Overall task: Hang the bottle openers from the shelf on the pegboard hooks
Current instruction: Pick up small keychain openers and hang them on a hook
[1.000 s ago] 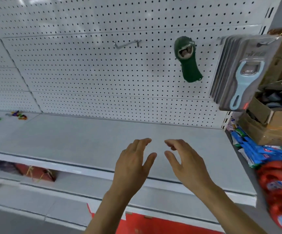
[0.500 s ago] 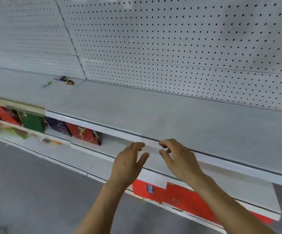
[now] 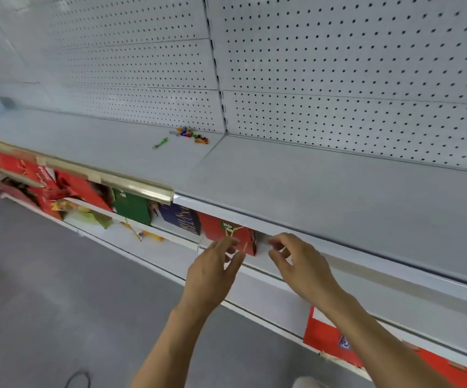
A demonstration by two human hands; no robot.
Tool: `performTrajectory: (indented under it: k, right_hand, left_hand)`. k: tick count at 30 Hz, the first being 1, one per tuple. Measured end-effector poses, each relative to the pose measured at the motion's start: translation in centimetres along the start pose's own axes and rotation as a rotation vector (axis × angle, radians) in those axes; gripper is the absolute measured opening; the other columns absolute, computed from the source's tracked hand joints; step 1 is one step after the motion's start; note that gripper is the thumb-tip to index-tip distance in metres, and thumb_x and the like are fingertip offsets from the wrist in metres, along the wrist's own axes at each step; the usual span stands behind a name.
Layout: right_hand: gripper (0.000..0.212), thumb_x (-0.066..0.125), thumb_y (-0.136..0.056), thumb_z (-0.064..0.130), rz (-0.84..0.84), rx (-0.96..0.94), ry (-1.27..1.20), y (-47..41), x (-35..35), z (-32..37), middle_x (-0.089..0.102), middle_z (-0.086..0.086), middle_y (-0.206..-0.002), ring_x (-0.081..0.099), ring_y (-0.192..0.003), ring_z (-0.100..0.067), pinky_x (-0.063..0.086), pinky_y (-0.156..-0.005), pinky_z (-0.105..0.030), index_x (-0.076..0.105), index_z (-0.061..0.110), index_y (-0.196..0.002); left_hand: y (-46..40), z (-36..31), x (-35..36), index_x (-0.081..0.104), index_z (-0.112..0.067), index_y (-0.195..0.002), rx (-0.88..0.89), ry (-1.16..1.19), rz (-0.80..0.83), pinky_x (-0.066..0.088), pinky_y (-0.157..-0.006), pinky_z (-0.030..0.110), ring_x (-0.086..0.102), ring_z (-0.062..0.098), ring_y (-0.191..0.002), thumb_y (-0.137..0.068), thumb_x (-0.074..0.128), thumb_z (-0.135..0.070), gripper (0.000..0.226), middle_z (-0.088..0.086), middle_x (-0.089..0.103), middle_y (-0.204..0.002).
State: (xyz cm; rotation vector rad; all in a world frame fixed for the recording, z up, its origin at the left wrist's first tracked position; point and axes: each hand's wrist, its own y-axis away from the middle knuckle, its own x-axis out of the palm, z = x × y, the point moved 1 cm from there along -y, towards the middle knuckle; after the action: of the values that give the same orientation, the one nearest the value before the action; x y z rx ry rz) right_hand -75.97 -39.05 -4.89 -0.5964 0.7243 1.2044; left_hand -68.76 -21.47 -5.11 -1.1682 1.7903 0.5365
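A small heap of colourful bottle openers point(image 3: 189, 134) lies far back on the grey shelf point(image 3: 324, 191), against the white pegboard point(image 3: 338, 65). One green opener point(image 3: 160, 143) lies a little apart, to the left of the heap. My left hand point(image 3: 212, 271) and my right hand point(image 3: 301, 266) hover side by side in front of the shelf's front edge, well short of the openers. Both hold nothing, fingers loosely bent. No pegboard hooks show in this view.
Below the shelf, a lower shelf holds red, green and dark blue boxes point(image 3: 182, 219). A gold price rail point(image 3: 109, 177) runs along the left shelf's front edge. Grey floor point(image 3: 45, 303) lies to the left, with a dark cable point(image 3: 78, 379) on it.
The view has swung left and down: the hooks, the green hanging opener and the packaged openers have left the frame, and the heap on the shelf is now nearer the centre. Both hands stay empty.
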Motion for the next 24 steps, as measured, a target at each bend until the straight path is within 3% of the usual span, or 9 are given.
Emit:
performTrajectory:
  k: [2,5,12,16,24]
  right_hand:
    - [0.019,0.053,-0.096,0.032,0.008,-0.007,-0.012,-2.7,1.2,1.3,0.062,0.018,-0.106,0.056,-0.087,-0.001,0.037,-0.065,-0.012,0.057,0.030,-0.114]
    - [0.022,0.054,-0.096,0.032,0.017,-0.010,-0.047,-7.1,3.0,2.7,0.065,0.014,-0.110,0.061,-0.095,-0.006,0.044,-0.074,-0.020,0.058,0.028,-0.116]
    - [0.019,0.054,-0.096,0.032,0.007,0.022,-0.183,-19.4,6.6,5.5,0.064,0.014,-0.103,0.062,-0.094,-0.007,0.048,-0.079,-0.020,0.060,0.029,-0.114]
    - [0.019,0.055,-0.095,0.032,-0.028,0.050,-0.263,-26.5,8.2,6.9,0.064,0.016,-0.102,0.062,-0.092,-0.006,0.054,-0.084,-0.029,0.061,0.028,-0.113]
    - [0.020,0.054,-0.095,0.030,-0.037,0.091,-0.238,-36.1,11.3,8.9,0.064,0.016,-0.102,0.061,-0.090,-0.006,0.053,-0.083,-0.031,0.062,0.026,-0.113]
  left_hand:
    - [-1.9,2.0,-0.8,0.056,-0.033,-0.114,-0.004,0.017,-0.016,0.057,-0.074,0.028,0.061,0.003,-0.085,-0.094,0.051,-0.047,0.025,-0.016,0.064,-0.104]
    - [-5.4,5.0,-2.0,0.057,-0.032,-0.113,-0.010,0.031,-0.029,0.057,-0.075,0.030,0.061,0.003,-0.086,-0.095,0.053,-0.044,0.022,-0.014,0.064,-0.104]
    - [-16.4,11.3,-5.3,0.059,-0.025,-0.117,-0.060,0.132,-0.058,0.056,-0.079,0.027,0.062,0.005,-0.088,-0.096,0.054,-0.039,0.026,-0.011,0.066,-0.104]
    - [-23.1,14.4,-6.6,0.058,-0.024,-0.119,-0.077,0.164,-0.014,0.055,-0.082,0.028,0.062,0.007,-0.090,-0.096,0.054,-0.038,0.028,-0.010,0.065,-0.105]
    - [-31.9,20.1,-6.8,0.060,-0.023,-0.117,-0.113,0.194,-0.012,0.052,-0.080,0.025,0.062,0.006,-0.091,-0.095,0.055,-0.036,0.026,-0.011,0.066,-0.106]
